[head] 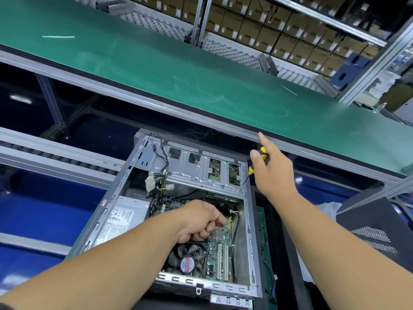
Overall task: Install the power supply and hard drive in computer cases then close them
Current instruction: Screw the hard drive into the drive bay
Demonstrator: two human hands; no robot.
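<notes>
An open computer case [249, 231] lies on its side in front of me. The grey power supply [121, 217] sits in its left part, and a silver drive cage [192, 168] spans the far end. My right hand [273, 171] holds a yellow-and-black screwdriver [257, 163] with its tip on a screw at the cage's right corner [239, 189]; the index finger sticks out. My left hand [199, 220] rests curled inside the case over the motherboard [220, 247], above the CPU fan [186, 260]. What its fingers hold is hidden.
A green conveyor belt [178, 70] runs behind the case. A dark case side panel [375, 231] leans at the right. Loose white power connectors [150, 183] hang near the cage. Shelves of cardboard boxes [279, 30] stand at the back.
</notes>
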